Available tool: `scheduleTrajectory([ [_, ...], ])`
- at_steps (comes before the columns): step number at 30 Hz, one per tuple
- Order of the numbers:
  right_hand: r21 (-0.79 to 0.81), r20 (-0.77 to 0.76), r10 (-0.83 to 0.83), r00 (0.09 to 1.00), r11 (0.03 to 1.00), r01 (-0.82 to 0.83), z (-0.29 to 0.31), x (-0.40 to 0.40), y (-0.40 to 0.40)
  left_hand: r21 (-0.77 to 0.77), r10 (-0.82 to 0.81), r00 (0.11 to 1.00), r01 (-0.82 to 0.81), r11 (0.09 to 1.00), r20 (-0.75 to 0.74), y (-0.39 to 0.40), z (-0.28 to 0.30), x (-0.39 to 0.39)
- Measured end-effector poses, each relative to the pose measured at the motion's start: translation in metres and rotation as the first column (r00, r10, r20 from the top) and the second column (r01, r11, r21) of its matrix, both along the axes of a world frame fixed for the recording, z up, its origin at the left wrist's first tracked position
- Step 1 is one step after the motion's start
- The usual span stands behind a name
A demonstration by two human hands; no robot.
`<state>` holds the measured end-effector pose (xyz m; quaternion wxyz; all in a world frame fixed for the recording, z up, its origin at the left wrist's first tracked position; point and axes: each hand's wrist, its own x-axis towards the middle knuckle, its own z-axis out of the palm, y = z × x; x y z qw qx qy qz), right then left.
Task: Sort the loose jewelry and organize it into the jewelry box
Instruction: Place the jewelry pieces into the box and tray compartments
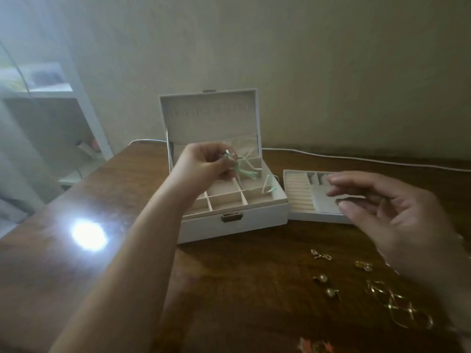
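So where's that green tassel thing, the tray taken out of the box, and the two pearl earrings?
Green tassel piece (235, 166), head view: on its fringe, below the left hand's fingers.
Removed tray (297, 193), head view: on its ribbed ring rolls.
Pearl earrings (323, 278), head view: on the upper one's pearl, on the table.

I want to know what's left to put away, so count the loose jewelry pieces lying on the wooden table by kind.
Small gold pearl-ball earrings: 2
Small gold knot-shaped pieces: 2
Large gold twisted-wire earring: 1
Orange piece at the bottom edge, cut off: 1
Total: 6, with some possibly hidden under the right hand.
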<state>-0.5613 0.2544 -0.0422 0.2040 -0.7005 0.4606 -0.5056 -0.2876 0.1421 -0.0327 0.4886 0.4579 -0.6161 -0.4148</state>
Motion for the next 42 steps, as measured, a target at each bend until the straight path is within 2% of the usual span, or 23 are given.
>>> scheduleTrajectory([
  [1, -0.007, 0.026, -0.013, 1.000, 1.000, 0.013, -0.002, -0.004, 0.001, -0.068, 0.130, 0.979, -0.120, 0.990, 0.158, -0.008, 0.006, 0.014],
  [3, -0.014, 0.062, -0.030, 0.998, 0.999, 0.031, -0.009, -0.008, 0.000, -0.199, 0.305, 0.827, -0.237, 0.951, 0.473, -0.020, 0.016, 0.036],
  [5, -0.022, 0.081, -0.041, 0.996, 0.999, 0.043, -0.019, -0.011, -0.003, -0.302, 0.362, 0.570, -0.202, 0.932, 0.737, -0.030, 0.020, 0.043],
  [7, -0.026, 0.115, -0.035, 0.993, 0.999, 0.038, -0.029, -0.014, -0.005, -0.305, 0.327, 0.349, -0.118, 0.945, 0.878, -0.038, 0.016, 0.044],
  [9, -0.033, 0.129, -0.028, 0.991, 0.999, 0.032, -0.037, -0.018, -0.007, -0.250, 0.258, 0.210, -0.061, 0.966, 0.943, -0.047, 0.007, 0.046],
  [12, -0.050, 0.105, -0.067, 0.992, 0.996, 0.072, -0.041, -0.022, -0.007, -0.160, 0.162, 0.061, -0.044, 0.986, 0.985, -0.058, -0.002, 0.051],
  [17, -0.078, 0.010, -0.139, 0.990, 0.987, 0.139, -0.047, -0.025, -0.009, -0.096, 0.112, -0.245, 0.075, 0.993, 0.963, -0.063, -0.019, 0.043],
  [18, -0.080, 0.006, -0.143, 0.990, 0.986, 0.143, -0.048, -0.026, -0.009, -0.059, 0.077, -0.258, 0.078, 0.995, 0.963, -0.064, -0.021, 0.044],
  [20, -0.081, 0.007, -0.155, 0.988, 0.985, 0.155, -0.050, -0.029, -0.009, 0.029, -0.014, -0.224, 0.062, 0.998, 0.975, -0.067, -0.019, 0.047],
  [21, -0.080, 0.010, -0.157, 0.987, 0.984, 0.158, -0.050, -0.030, -0.009, 0.051, -0.041, -0.165, 0.059, 0.997, 0.985, -0.067, -0.016, 0.049],
  [24, -0.083, 0.016, -0.168, 0.986, 0.982, 0.168, -0.050, -0.032, -0.009, -0.009, 0.006, 0.124, 0.024, 1.000, 0.992, -0.069, 0.001, 0.049],
  [25, -0.089, 0.011, -0.170, 0.985, 0.981, 0.170, -0.049, -0.033, -0.009, -0.049, 0.045, 0.185, 0.016, 0.999, 0.982, -0.069, 0.004, 0.046],
  [27, -0.101, -0.010, -0.181, 0.983, 0.979, 0.179, -0.048, -0.032, -0.008, -0.090, 0.088, 0.248, -0.002, 0.996, 0.965, -0.070, 0.001, 0.037],
  [28, -0.110, -0.030, -0.193, 0.981, 0.976, 0.189, -0.047, -0.032, -0.007, -0.085, 0.087, 0.264, -0.018, 0.996, 0.961, -0.069, -0.003, 0.032],
  [30, -0.133, -0.075, -0.221, 0.972, 0.969, 0.210, -0.045, -0.030, -0.006, -0.087, 0.100, 0.242, -0.064, 0.994, 0.965, -0.068, -0.016, 0.025],
  [32, -0.142, -0.086, -0.239, 0.967, 0.964, 0.225, -0.043, -0.029, -0.004, -0.150, 0.169, 0.202, -0.104, 0.983, 0.965, -0.066, -0.026, 0.022],
  [35, -0.139, -0.105, -0.247, 0.963, 0.963, 0.231, -0.043, -0.030, -0.004, -0.218, 0.244, 0.209, -0.142, 0.966, 0.947, -0.065, -0.031, 0.025],
  [40, -0.145, -0.124, -0.262, 0.957, 0.959, 0.244, -0.042, -0.029, -0.003, -0.198, 0.218, 0.252, -0.101, 0.975, 0.943, -0.063, -0.040, 0.035],
  [42, -0.140, -0.130, -0.264, 0.956, 0.959, 0.246, -0.042, -0.030, -0.003, -0.262, 0.271, 0.194, -0.068, 0.963, 0.943, -0.060, -0.041, 0.036],
])
